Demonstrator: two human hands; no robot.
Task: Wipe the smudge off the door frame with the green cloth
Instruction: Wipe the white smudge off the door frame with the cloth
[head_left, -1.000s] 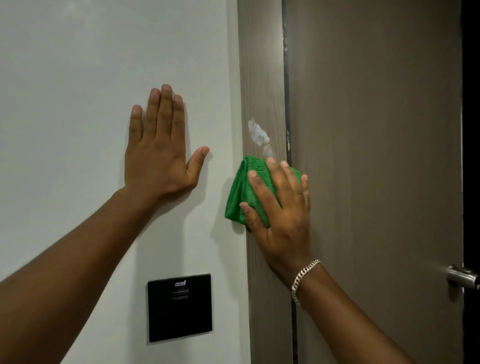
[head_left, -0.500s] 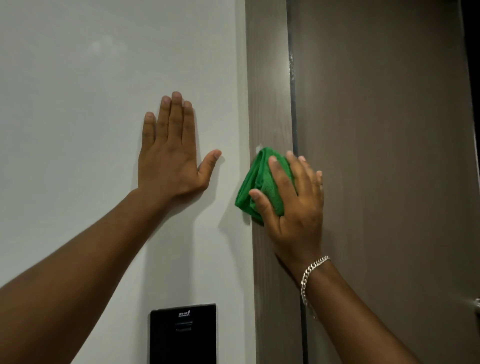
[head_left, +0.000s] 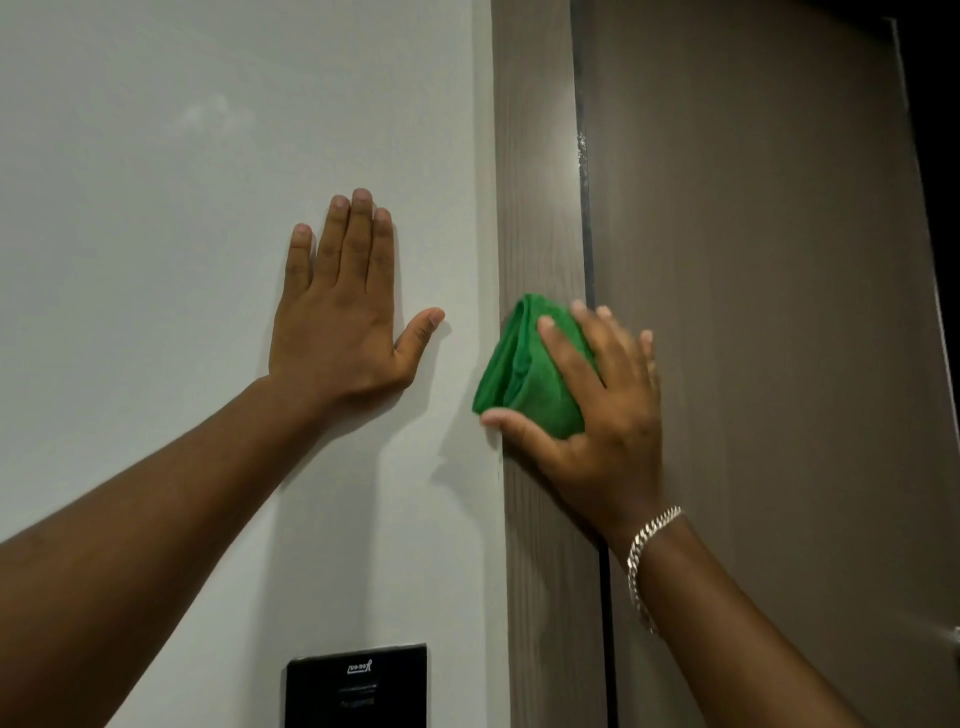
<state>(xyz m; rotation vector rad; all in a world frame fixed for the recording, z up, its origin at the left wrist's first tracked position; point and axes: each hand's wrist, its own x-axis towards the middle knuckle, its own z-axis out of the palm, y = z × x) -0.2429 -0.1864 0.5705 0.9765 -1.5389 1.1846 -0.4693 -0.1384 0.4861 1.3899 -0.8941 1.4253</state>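
Note:
My right hand (head_left: 597, 410) presses a folded green cloth (head_left: 519, 374) flat against the brown wood-grain door frame (head_left: 535, 171), the thumb under the cloth's lower edge and the fingers spread over its top. The white smudge is out of sight; the cloth and hand cover the spot where it was. My left hand (head_left: 343, 317) lies flat on the white wall (head_left: 156, 208) left of the frame, fingers pointing up, thumb out, holding nothing.
The brown door (head_left: 753, 312) fills the right side, with a dark gap between it and the frame. A black wall panel (head_left: 358, 686) sits low on the wall. A metal door handle (head_left: 953, 642) shows at the right edge. A silver bracelet (head_left: 647, 551) circles my right wrist.
The right hand slid the cloth up the frame over the white smudge, which no longer shows. The left hand has stayed flat on the wall. The camera tilted upward.

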